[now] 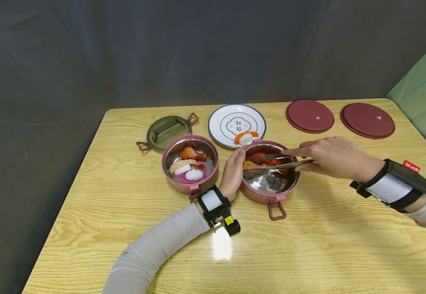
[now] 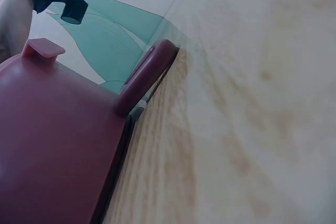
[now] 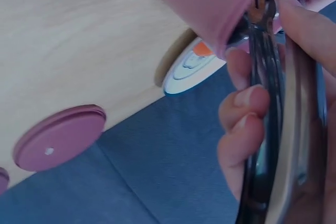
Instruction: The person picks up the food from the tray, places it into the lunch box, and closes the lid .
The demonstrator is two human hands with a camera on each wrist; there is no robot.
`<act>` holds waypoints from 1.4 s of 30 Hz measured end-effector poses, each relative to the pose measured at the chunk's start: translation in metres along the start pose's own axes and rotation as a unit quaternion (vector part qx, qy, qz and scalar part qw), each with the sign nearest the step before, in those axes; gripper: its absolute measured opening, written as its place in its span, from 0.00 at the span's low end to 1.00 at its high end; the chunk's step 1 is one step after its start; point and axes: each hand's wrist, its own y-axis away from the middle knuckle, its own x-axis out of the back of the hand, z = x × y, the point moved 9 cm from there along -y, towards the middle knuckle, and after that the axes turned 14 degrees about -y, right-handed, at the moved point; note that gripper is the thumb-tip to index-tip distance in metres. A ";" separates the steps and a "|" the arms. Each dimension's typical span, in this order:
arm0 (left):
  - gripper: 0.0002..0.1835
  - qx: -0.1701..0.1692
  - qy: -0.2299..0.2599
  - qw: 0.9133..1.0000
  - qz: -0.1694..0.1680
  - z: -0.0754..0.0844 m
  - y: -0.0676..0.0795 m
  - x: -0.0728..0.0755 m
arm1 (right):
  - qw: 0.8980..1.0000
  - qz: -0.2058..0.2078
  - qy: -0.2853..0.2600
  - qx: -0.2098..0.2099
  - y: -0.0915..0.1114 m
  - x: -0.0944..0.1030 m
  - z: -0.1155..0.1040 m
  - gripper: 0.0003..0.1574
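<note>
Here, seen from the head camera, a round pink pot with a shiny metal interior stands on a light wooden table. At its nine o'clock, the left hand rests against the wall near the rim, fingers seemingly extended rather than clenched. From three o'clock, the right hand reaches over, its fingers and thumb gripping long metal tongs. Their ends lie around a golden-orange food piece at the pot's ten o'clock; whether they pinch it, I cannot tell. A white plate with a dark blue rim sits at eleven o'clock. To do this well, the left hand should brace the wall, the tongs should centre on the piece and squeeze gently, and any lift should go straight up, clearing the rim.
</note>
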 end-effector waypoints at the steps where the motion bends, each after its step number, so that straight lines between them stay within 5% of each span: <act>1: 0.26 0.000 -0.001 1.000 0.001 0.000 0.000 0.000 | 1.000 -0.002 0.002 0.000 -0.001 0.001 -0.001 0.32; 8: 0.26 0.009 -0.004 1.000 0.001 -0.002 0.000 0.001 | 0.999 -0.022 0.016 -0.021 -0.006 0.002 -0.004 0.33; 21: 0.25 -0.010 0.020 1.000 -0.010 0.002 -0.001 -0.001 | 0.996 -0.057 -0.036 -0.051 -0.002 0.008 0.006 0.34; 42: 0.25 -0.007 0.000 1.000 0.001 0.003 0.000 0.000 | 0.992 -0.065 -0.030 -0.103 -0.003 0.064 0.033 0.37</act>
